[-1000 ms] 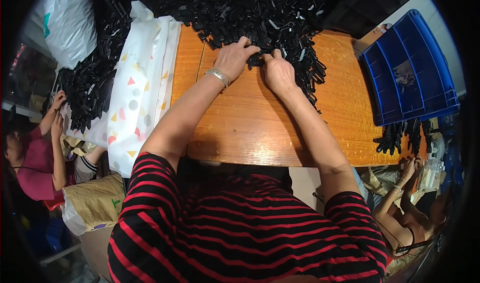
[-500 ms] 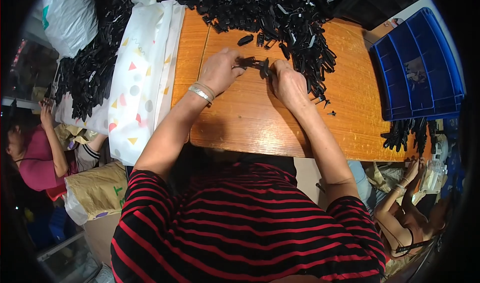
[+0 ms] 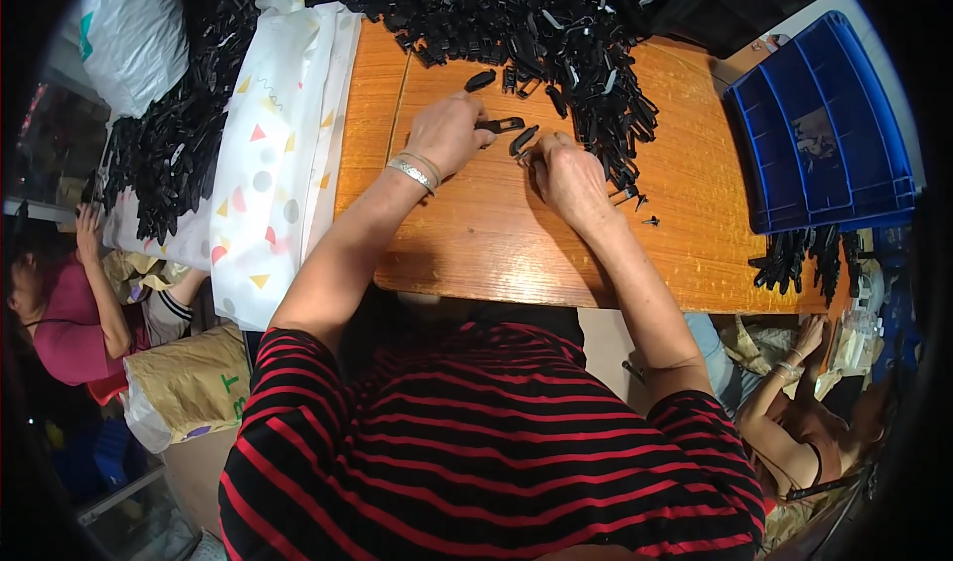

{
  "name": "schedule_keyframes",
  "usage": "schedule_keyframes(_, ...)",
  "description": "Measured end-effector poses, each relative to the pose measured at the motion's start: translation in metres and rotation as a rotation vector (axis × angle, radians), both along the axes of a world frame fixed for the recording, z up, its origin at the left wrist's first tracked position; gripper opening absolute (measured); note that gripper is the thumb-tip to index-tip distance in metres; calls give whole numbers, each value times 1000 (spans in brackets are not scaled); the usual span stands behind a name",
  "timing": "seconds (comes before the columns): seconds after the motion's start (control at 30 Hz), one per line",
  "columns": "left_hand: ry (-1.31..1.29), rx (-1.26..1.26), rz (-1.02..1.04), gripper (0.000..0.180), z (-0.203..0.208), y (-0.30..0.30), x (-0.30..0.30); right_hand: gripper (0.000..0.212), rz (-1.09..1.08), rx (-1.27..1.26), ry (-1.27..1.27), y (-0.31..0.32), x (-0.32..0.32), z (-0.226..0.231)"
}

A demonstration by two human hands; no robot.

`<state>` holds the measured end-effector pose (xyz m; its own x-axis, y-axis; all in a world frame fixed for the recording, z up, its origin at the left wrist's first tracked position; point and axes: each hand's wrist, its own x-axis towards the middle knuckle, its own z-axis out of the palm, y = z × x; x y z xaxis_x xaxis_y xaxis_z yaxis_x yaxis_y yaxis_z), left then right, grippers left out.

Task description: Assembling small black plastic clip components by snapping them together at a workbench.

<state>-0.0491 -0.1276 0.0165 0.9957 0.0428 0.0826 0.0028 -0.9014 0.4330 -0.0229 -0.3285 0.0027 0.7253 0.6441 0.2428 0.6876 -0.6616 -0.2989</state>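
Head view: a wooden table (image 3: 476, 248) occupies the centre, its near edge facing the person. A pile of small black parts (image 3: 516, 20) covers the far edge and tapers toward the middle of the right half. A blue crate (image 3: 829, 179) stands tilted at the right edge. A white patterned sheet (image 3: 260, 189) runs along the left edge.

Both hands are above the table between the pile and the near edge, left of the pile's taper. The left hand (image 3: 447, 132) has thumb and fingers together, clamped on one end of a slotted black part (image 3: 508, 124); the free end points toward the right edge. The right hand (image 3: 576, 176) has its fingertips together on a curved black piece (image 3: 522, 141), which slants beside them; the exact contact is partly hidden.

Compared with half a second ago, the two pieces are separated: then they meet between the hands, now a narrow gap divides them. One second ago, both hands are at the border of the pile; now they are nearer the near edge.

An oval black part (image 3: 480, 80) lies loose beyond the left hand, as half a second ago. A tiny dark piece (image 3: 651, 221) lies alone between the right forearm and the right edge.
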Motion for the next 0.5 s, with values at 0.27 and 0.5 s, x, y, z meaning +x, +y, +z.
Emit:
schedule_keyframes(0.27,19,-1071,16,21,-14,4,-18,18,-112,193,115,17,-4,18)
schedule_keyframes(0.5,-31,-1450,213,24,-7,-23,-43,21,-84,506,-52,43,-29,16)
